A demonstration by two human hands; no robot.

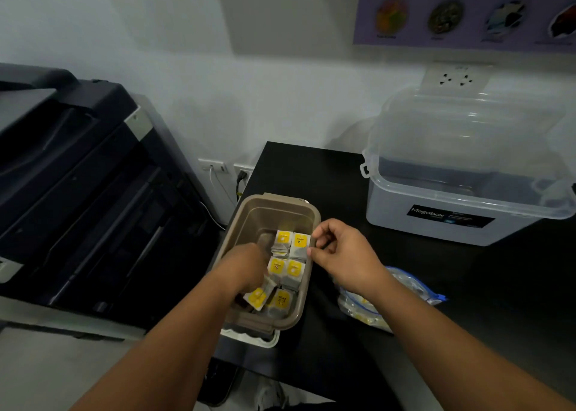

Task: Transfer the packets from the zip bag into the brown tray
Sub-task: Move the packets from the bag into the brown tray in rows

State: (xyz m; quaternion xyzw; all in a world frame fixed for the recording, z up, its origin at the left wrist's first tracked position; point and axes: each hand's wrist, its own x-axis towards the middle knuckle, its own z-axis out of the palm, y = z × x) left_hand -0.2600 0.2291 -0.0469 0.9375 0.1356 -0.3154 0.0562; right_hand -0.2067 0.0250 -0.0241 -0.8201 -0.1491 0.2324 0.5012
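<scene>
I had both hands at the brown tray [311,220], which sat at the left edge of the black bench [327,174], already lined with yellow-labelled packets [288,267]. My left hand [244,269] was down inside the tray among them, fingers curled out of sight, so I could not tell whether they gripped one. My right hand [341,253] hovered at the tray's right rim, fingers loosely bent with nothing visibly pinched. This read as the arranging step. The zip bag [389,298] lay on the bench just right of the tray, partly hidden behind my right forearm, with some yellow showing inside. Next I would need to reach back into it. The labels were too blurred to read.
</scene>
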